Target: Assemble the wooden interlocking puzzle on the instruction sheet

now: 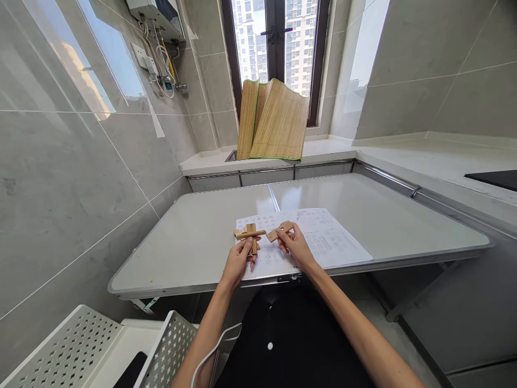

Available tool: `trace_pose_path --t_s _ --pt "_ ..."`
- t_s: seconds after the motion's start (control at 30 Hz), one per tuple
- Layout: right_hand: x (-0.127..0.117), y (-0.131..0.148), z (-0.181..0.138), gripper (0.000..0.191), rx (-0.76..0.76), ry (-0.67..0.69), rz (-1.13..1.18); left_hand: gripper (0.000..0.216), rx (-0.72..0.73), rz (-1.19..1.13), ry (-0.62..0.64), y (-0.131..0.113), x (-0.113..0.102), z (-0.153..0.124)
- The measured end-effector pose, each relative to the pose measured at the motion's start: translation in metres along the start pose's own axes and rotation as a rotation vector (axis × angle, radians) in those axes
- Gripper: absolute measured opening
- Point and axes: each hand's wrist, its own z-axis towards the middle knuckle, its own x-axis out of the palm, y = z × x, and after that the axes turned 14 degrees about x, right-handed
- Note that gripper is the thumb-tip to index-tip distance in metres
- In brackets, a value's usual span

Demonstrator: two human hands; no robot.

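printed sheet [323, 237] on the table, its print too small to read

A white table [194, 242] fills the centre, a bamboo mat [274, 121] leans against the window [277, 37] at twelve o'clock, a water heater [157, 13] hangs at eleven, and a perforated white rack [76, 345] stands at seven.
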Motion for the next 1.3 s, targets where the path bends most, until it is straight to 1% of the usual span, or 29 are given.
trace_pose_path --t_s 0.1,0.2,0.4,0.53,0.6,0.7,0.83,0.9,1.07,1.3 --pt "-0.002 0.0 -0.001 0.039 -0.032 0.012 0.022 0.054 0.007 0.013 0.01 0.002 -0.001 0.001" --pt "-0.002 0.003 -0.002 0.037 -0.031 0.026 0.051 0.054 0.007 0.018 0.024 0.002 -0.001 0.001" --pt "-0.001 0.006 -0.004 0.04 -0.052 -0.097 0.068 0.056 -0.018 0.04 0.045 0.0 0.0 0.0" --pt "-0.004 0.006 -0.002 0.037 -0.053 -0.13 0.16 0.054 -0.014 0.034 0.05 0.001 -0.001 0.001" --pt "-0.006 0.007 -0.001 0.039 -0.043 -0.098 0.195 0.053 -0.008 0.018 0.045 0.002 -0.001 0.002" --pt "-0.007 0.008 -0.003 0.041 -0.019 0.021 0.186 0.051 -0.006 -0.007 0.039 0.003 -0.001 0.003" --pt "-0.004 0.009 -0.006 0.043 0.031 0.216 0.058 0.05 -0.013 -0.034 0.048 0.002 -0.001 0.003" --pt "-0.002 0.009 -0.007 0.043 0.04 0.276 0.002 0.05 -0.018 -0.041 0.049 0.001 0.0 0.003" --pt "-0.002 0.008 -0.007 0.041 0.018 0.292 -0.014 0.053 -0.028 -0.044 0.049 -0.001 0.0 0.003" --pt "-0.001 0.011 -0.009 0.042 0.042 0.294 -0.041 0.054 -0.056 -0.068 0.075 -0.002 0.0 0.002"
